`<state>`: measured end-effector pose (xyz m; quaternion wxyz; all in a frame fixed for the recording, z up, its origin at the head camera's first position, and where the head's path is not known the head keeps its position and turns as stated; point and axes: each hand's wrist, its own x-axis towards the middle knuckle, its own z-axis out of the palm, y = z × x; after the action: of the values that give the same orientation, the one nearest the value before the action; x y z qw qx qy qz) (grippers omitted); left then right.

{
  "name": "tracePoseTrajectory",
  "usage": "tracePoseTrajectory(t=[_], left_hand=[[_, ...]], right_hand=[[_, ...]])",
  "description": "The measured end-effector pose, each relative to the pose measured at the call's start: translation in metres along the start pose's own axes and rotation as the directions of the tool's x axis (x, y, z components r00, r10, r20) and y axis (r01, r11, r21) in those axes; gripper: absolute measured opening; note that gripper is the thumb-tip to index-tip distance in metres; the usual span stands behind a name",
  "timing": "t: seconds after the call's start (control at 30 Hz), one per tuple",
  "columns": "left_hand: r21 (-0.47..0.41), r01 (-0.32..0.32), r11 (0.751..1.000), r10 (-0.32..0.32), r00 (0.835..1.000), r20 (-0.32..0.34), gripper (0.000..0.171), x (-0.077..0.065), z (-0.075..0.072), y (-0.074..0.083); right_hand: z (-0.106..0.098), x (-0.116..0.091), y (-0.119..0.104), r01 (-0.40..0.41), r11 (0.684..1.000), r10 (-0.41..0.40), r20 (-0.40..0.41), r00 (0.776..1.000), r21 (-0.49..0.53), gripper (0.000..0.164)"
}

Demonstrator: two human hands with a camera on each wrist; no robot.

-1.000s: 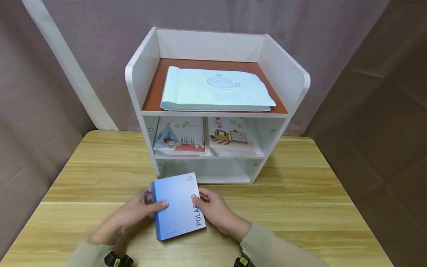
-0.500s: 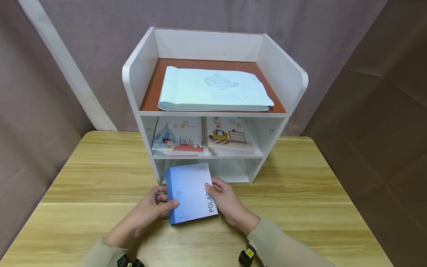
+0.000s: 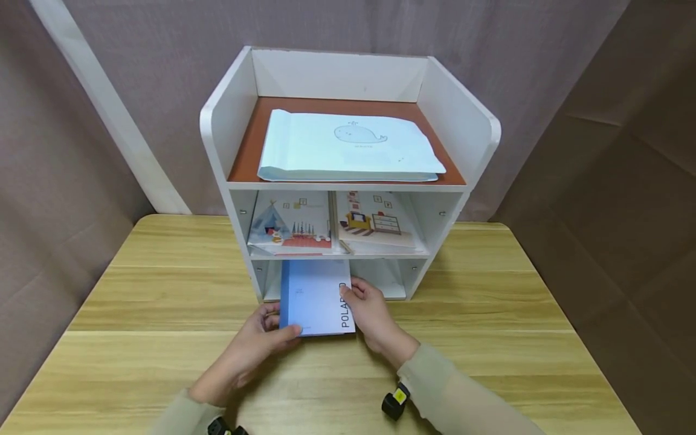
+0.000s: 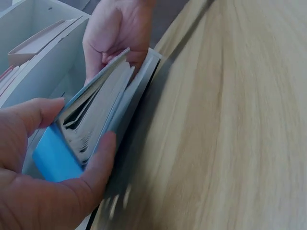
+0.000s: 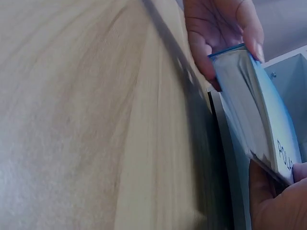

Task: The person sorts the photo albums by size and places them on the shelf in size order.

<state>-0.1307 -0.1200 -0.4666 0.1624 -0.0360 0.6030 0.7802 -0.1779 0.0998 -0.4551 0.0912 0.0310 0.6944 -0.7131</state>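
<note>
A photo album (image 3: pixel 318 299) with a blue-to-white cover and dark lettering is held flat, its far end inside the lowest compartment (image 3: pixel 383 278) of a white shelf unit (image 3: pixel 462 121). My left hand (image 3: pixel 252 341) grips the blue spine side near the front corner, thumb on the cover and fingers below. On the opposite edge, my right hand (image 3: pixel 376 314) pinches the album with its thumb over the lettering. In the left wrist view, the pages (image 4: pixel 98 108) fan slightly between the covers of the album (image 4: pixel 55 153). The shelf above hides the album's far end.
Two illustrated books or folders, left (image 3: pixel 290 226) and right (image 3: pixel 377 220), lie in the middle compartment. On the brown top shelf rests a pale item with a whale drawing (image 3: pixel 353 145). The wooden table (image 3: pixel 516 326) extends around the unit, with curtains (image 3: pixel 348 24) behind.
Both hands have carried the album forward and slightly right, from over the table into the front of the bottom compartment. The album has also turned straighter to the shelf.
</note>
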Motion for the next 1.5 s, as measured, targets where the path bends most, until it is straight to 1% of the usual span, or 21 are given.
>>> tracePoseTrajectory(t=[0.13, 0.27, 0.4, 0.5, 0.63, 0.73, 0.87, 0.97, 1.03, 1.23, 1.3, 1.5], left_hand=[[-0.070, 0.002, 0.998, -0.005, 0.999, -0.043, 0.064, 0.002, 0.001, 0.000], [-0.111, 0.005, 0.994, -0.014, 0.997, -0.080, 0.064, 0.003, -0.002, 0.001], [-0.108, -0.002, 0.994, -0.011, 0.993, -0.118, 0.071, 0.007, -0.004, 0.004], [-0.114, -0.005, 0.994, -0.009, 0.992, -0.130, 0.075, 0.010, -0.005, 0.005], [-0.138, -0.011, 0.990, -0.007, 0.992, -0.130, 0.074, 0.013, -0.007, 0.005], [-0.142, -0.010, 0.990, -0.009, 0.990, -0.137, 0.071, 0.013, -0.007, 0.005], [-0.143, -0.007, 0.990, -0.015, 0.989, -0.149, 0.071, 0.013, -0.008, 0.005], [-0.153, -0.002, 0.988, -0.022, 0.987, -0.158, 0.071, 0.013, -0.009, 0.005], [-0.163, 0.002, 0.987, -0.029, 0.986, -0.162, 0.071, 0.013, -0.010, 0.004], [-0.174, -0.009, 0.985, -0.020, 0.986, -0.163, 0.074, 0.012, -0.013, 0.004], [-0.167, -0.013, 0.986, -0.017, 0.985, -0.174, 0.073, 0.012, -0.013, 0.003], [-0.147, -0.002, 0.989, -0.028, 0.978, -0.205, 0.060, 0.015, -0.015, 0.002]], right_hand=[[0.000, 0.001, 0.000, -0.002, 0.999, 0.003, 0.014, 1.000, -0.034, 0.042], [0.001, 0.000, 0.003, 0.008, 0.997, -0.003, 0.068, 0.998, -0.073, 0.048], [0.004, -0.003, 0.006, -0.018, 0.999, 0.023, 0.169, 0.985, -0.031, 0.046], [0.007, -0.005, 0.009, -0.059, 0.998, 0.055, 0.221, 0.974, 0.010, 0.041], [0.008, -0.006, 0.011, -0.092, 0.996, 0.083, 0.261, 0.962, 0.020, 0.040], [0.005, -0.005, 0.011, -0.114, 0.993, 0.099, 0.301, 0.948, 0.031, 0.044], [0.004, -0.005, 0.009, -0.133, 0.990, 0.111, 0.338, 0.935, 0.042, 0.048], [0.005, -0.004, 0.008, -0.138, 0.990, 0.117, 0.345, 0.931, 0.037, 0.047], [0.006, -0.004, 0.008, -0.135, 0.991, 0.118, 0.340, 0.933, 0.026, 0.045], [0.010, -0.003, 0.009, -0.097, 0.995, 0.103, 0.281, 0.954, -0.037, 0.036], [0.012, -0.002, 0.010, -0.087, 0.995, 0.097, 0.258, 0.961, -0.053, 0.034], [0.016, 0.002, 0.014, -0.067, 0.990, 0.092, 0.206, 0.974, -0.122, 0.023]])
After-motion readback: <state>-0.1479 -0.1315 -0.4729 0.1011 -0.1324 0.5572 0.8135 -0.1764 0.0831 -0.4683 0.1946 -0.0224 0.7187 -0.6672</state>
